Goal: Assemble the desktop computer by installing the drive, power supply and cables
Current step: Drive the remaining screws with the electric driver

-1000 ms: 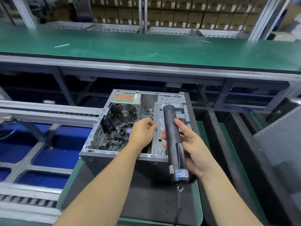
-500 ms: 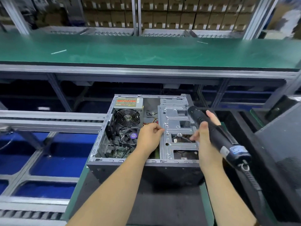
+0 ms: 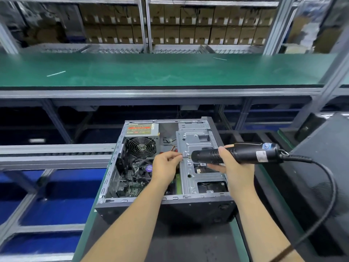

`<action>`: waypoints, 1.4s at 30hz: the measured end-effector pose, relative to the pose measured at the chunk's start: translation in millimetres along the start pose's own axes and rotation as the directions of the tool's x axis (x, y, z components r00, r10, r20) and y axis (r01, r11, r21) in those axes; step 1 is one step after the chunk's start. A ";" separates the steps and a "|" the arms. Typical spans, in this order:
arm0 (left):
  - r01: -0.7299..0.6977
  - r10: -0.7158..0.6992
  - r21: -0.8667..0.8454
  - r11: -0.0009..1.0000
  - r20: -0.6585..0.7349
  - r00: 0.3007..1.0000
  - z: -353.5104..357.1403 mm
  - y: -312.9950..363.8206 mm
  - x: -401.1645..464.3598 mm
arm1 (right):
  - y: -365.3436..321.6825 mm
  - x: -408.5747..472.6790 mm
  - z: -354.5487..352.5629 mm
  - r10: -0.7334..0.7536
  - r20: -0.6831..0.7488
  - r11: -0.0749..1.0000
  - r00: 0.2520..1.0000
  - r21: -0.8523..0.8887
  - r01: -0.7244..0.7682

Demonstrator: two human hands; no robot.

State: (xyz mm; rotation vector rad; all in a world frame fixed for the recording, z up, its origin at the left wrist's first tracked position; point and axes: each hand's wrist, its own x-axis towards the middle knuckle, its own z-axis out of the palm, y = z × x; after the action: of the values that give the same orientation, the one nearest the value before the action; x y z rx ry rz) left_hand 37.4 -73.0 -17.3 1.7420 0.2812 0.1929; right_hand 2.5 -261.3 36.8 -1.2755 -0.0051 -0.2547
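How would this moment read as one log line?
step: screw drive cage | right hand: grips electric screwdriver | left hand: pinches at bit tip | case: open

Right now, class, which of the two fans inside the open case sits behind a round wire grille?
The larger fan, on the power supply at the case's far left. The smaller CPU fan, nearer the left hand, has no wire grille.

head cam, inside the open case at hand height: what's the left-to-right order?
Power supply fan → left hand, fingers pinched at the edge of the drive bracket → tip of the electric screwdriver → right hand gripping it → its cable trailing right.
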 end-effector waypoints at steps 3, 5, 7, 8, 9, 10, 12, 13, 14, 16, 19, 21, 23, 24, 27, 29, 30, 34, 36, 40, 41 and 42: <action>-0.018 0.018 0.008 1.000 0.000 1.000 -0.1 -1.7 0.1 | 0.8 1.4 2.5 -0.003 -0.020 1.000 1.000 0.012 0.003; -0.033 0.033 0.004 0.999 0.008 0.999 -0.3 -3.4 1.2 | 1.9 3.2 3.0 -0.015 -0.028 0.999 1.000 0.033 0.015; -0.041 0.041 0.006 0.999 0.023 0.999 0.0 -4.1 1.7 | 1.0 4.4 2.9 -0.030 -0.033 0.998 0.999 0.051 0.032; -0.046 0.046 0.007 0.999 0.032 0.998 0.2 -4.1 2.0 | 0.7 5.2 2.6 -0.036 -0.037 0.998 0.999 0.059 0.039; -0.053 0.053 0.006 0.999 0.039 0.998 0.4 -4.4 2.1 | 0.9 5.7 2.2 -0.038 -0.042 0.997 0.998 0.064 0.041; -0.061 0.060 0.007 0.998 0.043 0.997 0.9 -4.5 2.3 | 0.7 6.1 2.2 -0.034 -0.046 0.997 0.998 0.065 0.037; -0.072 0.071 0.013 0.997 0.047 0.996 1.3 -4.5 2.2 | 1.1 6.5 2.7 -0.025 -0.056 0.997 0.998 0.070 0.029; -0.076 0.075 0.014 0.997 0.047 0.996 1.3 -4.2 2.0 | 1.3 6.6 3.1 -0.020 -0.062 0.997 0.998 0.068 0.024; -0.079 0.079 0.015 0.997 0.047 0.996 1.1 -4.0 1.7 | 1.6 6.9 3.3 -0.013 -0.065 0.998 0.998 0.066 0.017; -0.085 0.084 0.031 0.996 0.047 0.995 0.6 -4.0 1.6 | 2.1 7.6 3.2 0.004 -0.067 0.998 0.998 0.068 0.000; -0.096 0.094 0.044 0.994 0.046 0.994 0.6 -3.6 1.0 | 3.3 9.3 1.0 0.018 -0.060 0.998 0.998 0.065 -0.014; -0.110 0.106 0.070 0.991 0.048 0.993 1.1 -4.1 1.1 | 2.7 9.4 0.6 0.015 -0.038 0.999 0.999 0.036 -0.014; -0.148 0.142 0.121 0.982 0.060 0.988 1.9 -5.2 0.9 | 1.3 8.8 -0.7 0.015 -0.023 1.000 1.000 -0.002 -0.015; -0.167 0.159 0.144 0.975 0.066 0.985 2.2 -5.8 0.7 | 0.2 8.5 -1.5 0.010 -0.014 1.000 1.000 -0.024 -0.011; -0.214 0.201 0.202 0.956 0.080 0.976 2.3 -6.2 -0.2 | -1.9 8.1 -4.9 -0.012 0.034 0.998 0.999 -0.064 0.014; -0.251 0.235 0.237 0.939 0.093 0.967 2.0 -5.6 -0.9 | -3.2 7.5 -6.0 -0.020 0.057 0.996 0.998 -0.082 0.024; -0.265 0.249 0.249 0.932 0.095 0.964 1.9 -5.2 -1.0 | -3.6 7.8 -6.7 -0.021 0.067 0.996 0.998 -0.090 0.027; -0.280 0.267 0.280 0.918 0.085 0.960 1.8 -3.6 -2.9 | -8.2 11.5 -10.6 -0.005 0.118 0.994 0.993 -0.109 0.018; -0.312 0.294 0.322 0.894 0.104 0.950 3.0 -2.7 -3.9 | -14.0 14.8 -12.6 0.004 0.153 0.993 0.988 -0.118 0.014; -0.347 0.320 0.363 0.865 0.134 0.938 4.6 -1.1 -5.1 | -32.8 21.7 -10.2 -0.008 0.247 0.991 0.969 -0.131 0.042; -0.357 0.332 0.359 0.862 0.131 0.934 4.4 -1.3 -5.1 | -37.0 23.0 -9.1 -0.022 0.267 0.989 0.963 -0.134 0.059; -0.364 0.344 0.350 0.863 0.123 0.931 3.8 -1.5 -4.9 | -40.1 23.8 -7.6 -0.035 0.281 0.987 0.959 -0.140 0.077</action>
State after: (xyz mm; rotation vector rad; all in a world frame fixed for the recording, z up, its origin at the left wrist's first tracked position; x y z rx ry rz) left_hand 33.7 -77.8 -19.4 2.1636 -0.0569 0.3772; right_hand 17.0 -283.6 75.9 -1.4542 -0.2674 -0.1242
